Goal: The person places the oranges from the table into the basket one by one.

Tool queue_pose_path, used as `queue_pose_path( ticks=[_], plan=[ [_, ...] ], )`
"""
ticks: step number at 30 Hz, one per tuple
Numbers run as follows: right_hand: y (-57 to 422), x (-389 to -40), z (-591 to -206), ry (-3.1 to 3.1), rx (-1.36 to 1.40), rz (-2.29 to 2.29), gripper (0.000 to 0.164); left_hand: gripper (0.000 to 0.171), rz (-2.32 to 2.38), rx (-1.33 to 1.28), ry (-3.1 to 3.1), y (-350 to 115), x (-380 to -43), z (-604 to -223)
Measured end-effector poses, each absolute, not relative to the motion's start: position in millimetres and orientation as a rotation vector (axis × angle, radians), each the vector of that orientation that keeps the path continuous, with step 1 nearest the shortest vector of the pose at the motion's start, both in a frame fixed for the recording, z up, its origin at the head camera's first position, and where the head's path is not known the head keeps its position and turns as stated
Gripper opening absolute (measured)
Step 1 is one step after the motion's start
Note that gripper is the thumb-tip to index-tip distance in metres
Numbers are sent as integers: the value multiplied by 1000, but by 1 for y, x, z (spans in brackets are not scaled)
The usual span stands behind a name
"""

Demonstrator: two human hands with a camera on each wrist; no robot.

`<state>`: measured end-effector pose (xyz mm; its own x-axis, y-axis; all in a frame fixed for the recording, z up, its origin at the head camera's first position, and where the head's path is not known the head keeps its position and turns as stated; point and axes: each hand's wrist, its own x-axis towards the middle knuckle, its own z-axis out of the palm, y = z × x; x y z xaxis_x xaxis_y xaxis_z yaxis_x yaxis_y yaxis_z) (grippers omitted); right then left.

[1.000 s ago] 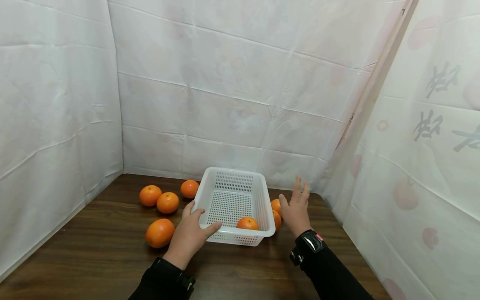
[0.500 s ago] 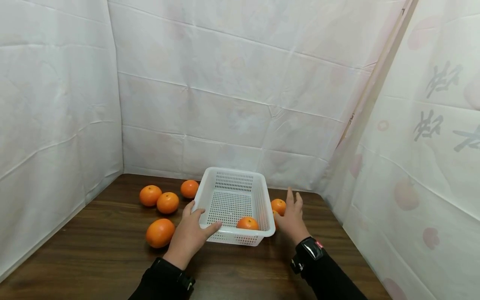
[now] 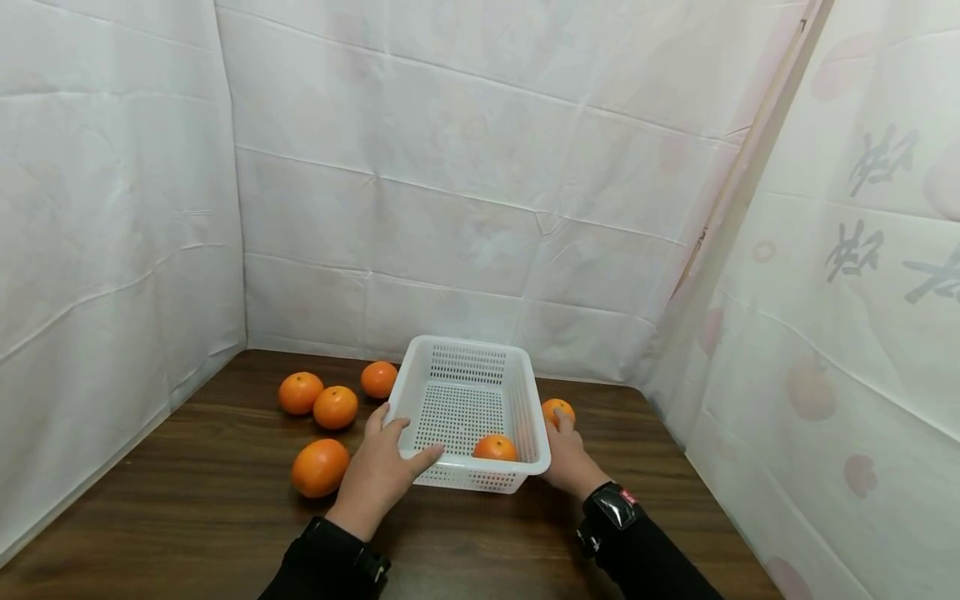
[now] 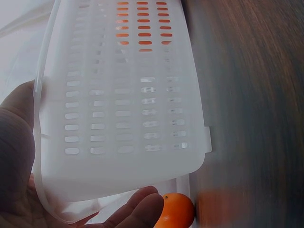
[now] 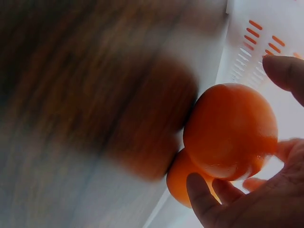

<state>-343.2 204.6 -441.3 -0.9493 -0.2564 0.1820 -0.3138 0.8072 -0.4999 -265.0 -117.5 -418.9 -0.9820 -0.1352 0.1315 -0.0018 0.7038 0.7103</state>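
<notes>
My left hand (image 3: 377, 477) holds the near-left corner of a white perforated plastic basket (image 3: 461, 477), thumb over the rim. In the left wrist view, fingertips (image 4: 145, 209) show beneath that corner. Just right of the basket, my right hand (image 3: 572, 463) has its fingers curled round an orange (image 5: 230, 128); in the head view the hand hides this fruit. Behind it sits a second orange (image 3: 557, 408), overlapped by a fingertip in the head view. One orange (image 3: 495, 447) lies inside the basket at its near-right corner.
Left of the basket on the dark wooden table (image 3: 187, 500) lie several oranges: a near one (image 3: 320, 468), a pair (image 3: 335, 407) farther back, and one (image 3: 378, 379) beside the basket's far-left side. White cloth sheets (image 3: 450, 208) hang behind and at both sides.
My right hand has come left and down from beside the basket onto the nearer orange on the right, its raised fingers now curling round it. The left hand and the basket have stayed put.
</notes>
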Motion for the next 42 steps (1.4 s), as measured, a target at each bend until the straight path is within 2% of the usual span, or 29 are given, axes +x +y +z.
queue_pose_path(
  ticks=[4,10,13,16,22,29,34,42],
  plan=[
    [202,-342,-441,-2902,491,732,77,97,-1127,108,-2741,-117,-266,-420],
    [197,-340,-443,-2889,521,548,49,99,-1123,105,-2747,-118,-266,-419],
    [197,-338,-444,-2905,498,491,41,100,-1123,103,-2751,-118,-265,-419],
    [199,-336,-442,-2946,468,456,46,99,-1123,107,-2754,-118,-264,-419],
    [196,-334,-431,-3042,428,397,70,99,-1107,110,-2759,-119,-266,-421],
    [194,-334,-426,-3097,415,317,53,97,-1099,105,-2748,-118,-263,-420],
    [195,-334,-429,-3103,381,358,58,95,-1111,115,-2744,-117,-262,-419],
    [206,-327,-430,-3060,472,388,63,97,-1098,90,-2746,-118,-263,-420]
  ],
)
